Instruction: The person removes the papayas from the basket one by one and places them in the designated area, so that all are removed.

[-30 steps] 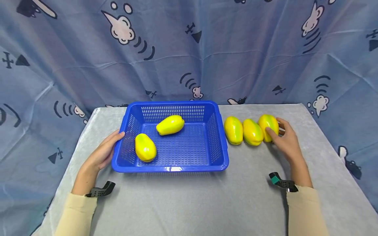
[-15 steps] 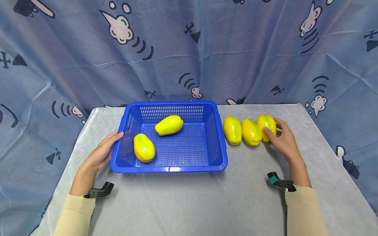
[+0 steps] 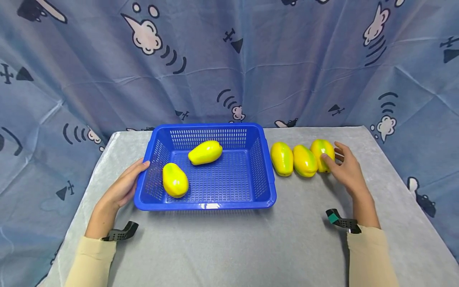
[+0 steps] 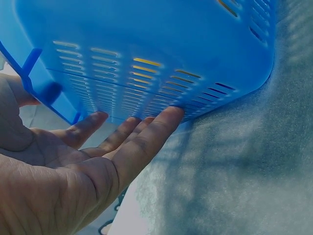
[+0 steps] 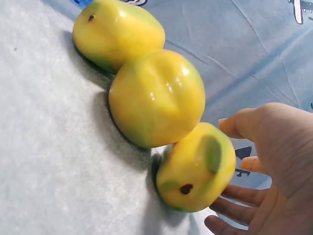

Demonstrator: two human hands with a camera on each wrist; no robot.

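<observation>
A blue plastic basket (image 3: 215, 205) stands on the table with two yellow-green papayas in it, one at the front left (image 3: 175, 180) and one further back (image 3: 205, 152). At its left end my left hand (image 3: 123, 184) holds the rim, thumb over the top; in the left wrist view the fingers (image 4: 142, 147) press the slotted outer wall. Three more papayas lie in a row right of the basket. Around the rightmost papaya (image 3: 322, 154) is my right hand (image 3: 347, 170), fingers spread and loosely bent. The right wrist view shows the thumb (image 5: 237, 123) near that papaya, not clearly gripping it.
The left papaya (image 3: 282, 158) of the row lies close to the basket's right side, beside the middle papaya (image 3: 305, 160). A grey cloth covers the table (image 3: 229, 247). Behind it hangs a blue patterned curtain (image 3: 229, 63).
The right hand's fingers have eased slightly away from the rightmost papaya, which has rolled a little and shows a dark spot at its near end. The left hand stays on the basket.
</observation>
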